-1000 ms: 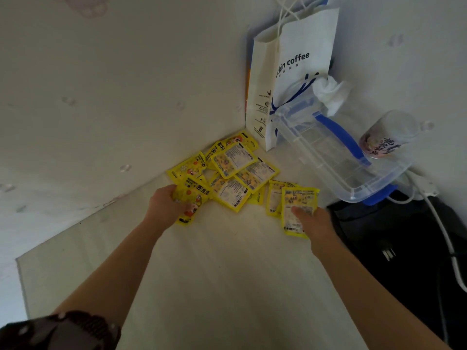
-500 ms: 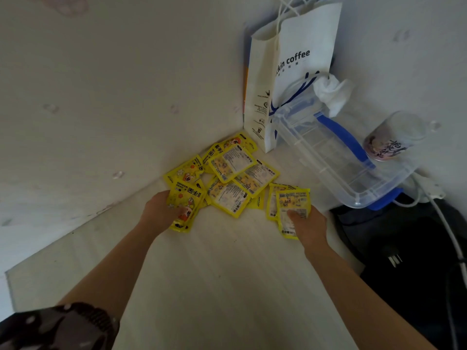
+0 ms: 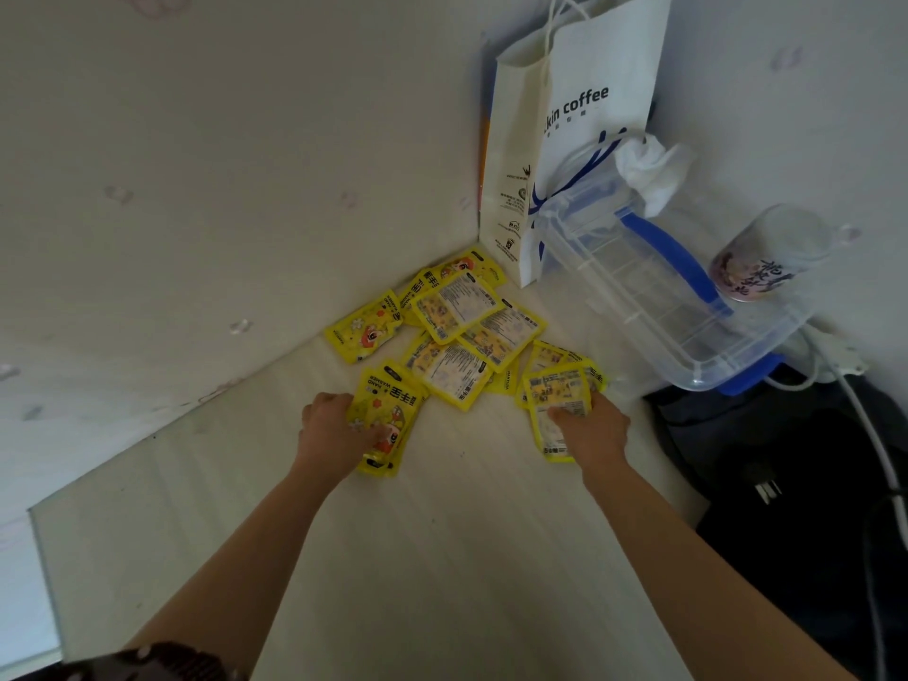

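Yellow plastic hand-warmer sachets [image 3: 459,307], likely light, limp, slick, best pinched at sealed edges; left grip [image 3: 334,435] clasps left sachet [image 3: 393,410], right grip [image 3: 592,430] pinches right sachet [image 3: 553,393].

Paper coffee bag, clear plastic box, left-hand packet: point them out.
paper coffee bag [image 3: 599,66], head view, white front.
clear plastic box [image 3: 634,307], head view, ribbed clear side.
left-hand packet [image 3: 395,403], head view, yellow face.
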A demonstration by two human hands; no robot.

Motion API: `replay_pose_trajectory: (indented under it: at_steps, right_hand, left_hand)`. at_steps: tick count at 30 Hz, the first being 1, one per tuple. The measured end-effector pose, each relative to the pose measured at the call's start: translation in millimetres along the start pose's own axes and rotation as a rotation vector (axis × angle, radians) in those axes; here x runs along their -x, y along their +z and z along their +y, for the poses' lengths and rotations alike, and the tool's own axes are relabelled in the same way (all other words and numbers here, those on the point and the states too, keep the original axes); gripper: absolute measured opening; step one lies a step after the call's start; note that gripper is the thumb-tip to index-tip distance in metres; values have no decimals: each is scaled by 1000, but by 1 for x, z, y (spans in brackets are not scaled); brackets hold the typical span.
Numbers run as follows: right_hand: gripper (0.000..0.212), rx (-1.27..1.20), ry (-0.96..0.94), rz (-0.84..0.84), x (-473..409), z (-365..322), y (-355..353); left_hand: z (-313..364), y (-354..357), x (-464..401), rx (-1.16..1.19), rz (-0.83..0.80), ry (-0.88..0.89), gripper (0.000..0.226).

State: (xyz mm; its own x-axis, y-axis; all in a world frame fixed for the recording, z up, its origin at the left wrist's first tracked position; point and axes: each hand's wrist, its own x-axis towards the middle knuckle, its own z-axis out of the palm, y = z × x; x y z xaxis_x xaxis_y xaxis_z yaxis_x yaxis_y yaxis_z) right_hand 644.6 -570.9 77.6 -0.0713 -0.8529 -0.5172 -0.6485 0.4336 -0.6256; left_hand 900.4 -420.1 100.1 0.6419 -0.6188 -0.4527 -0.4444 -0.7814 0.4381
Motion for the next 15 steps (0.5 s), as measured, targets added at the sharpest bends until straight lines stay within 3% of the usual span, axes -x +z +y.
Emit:
replay_pose_trajectory:
  at_steps: [5, 13, 15]
  right_hand:
    - [32, -113, 5, 63, -11, -9, -2]
    - [41, 47, 9, 48, -17, -19, 7]
    - [48, 45, 42, 39, -17, -19, 10]
  left_hand:
    - [5, 3, 10, 55, 47, 3, 40]
    - [9, 6, 17, 155, 83, -31, 47]
    - [9, 5, 20, 204, 61, -45, 39]
